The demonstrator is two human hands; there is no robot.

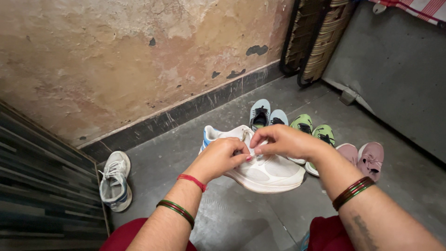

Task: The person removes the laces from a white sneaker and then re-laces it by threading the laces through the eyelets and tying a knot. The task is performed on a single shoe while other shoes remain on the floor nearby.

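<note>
A white sneaker (267,174) with a blue heel trim is held up in front of me over the grey floor, toe to the right. My left hand (222,155) pinches the lace area at its top. My right hand (284,140) also pinches there, fingertips meeting the left hand's over the tongue. Both wrists wear green and red bangles; the left also has a red thread.
A second white sneaker (114,180) lies on the floor at the left by a dark striped panel (42,186). Behind the held shoe stand pale blue sneakers (265,114), green sneakers (312,129) and pink shoes (367,158). A stained wall (139,60) and folded woven cots (316,37) lie beyond.
</note>
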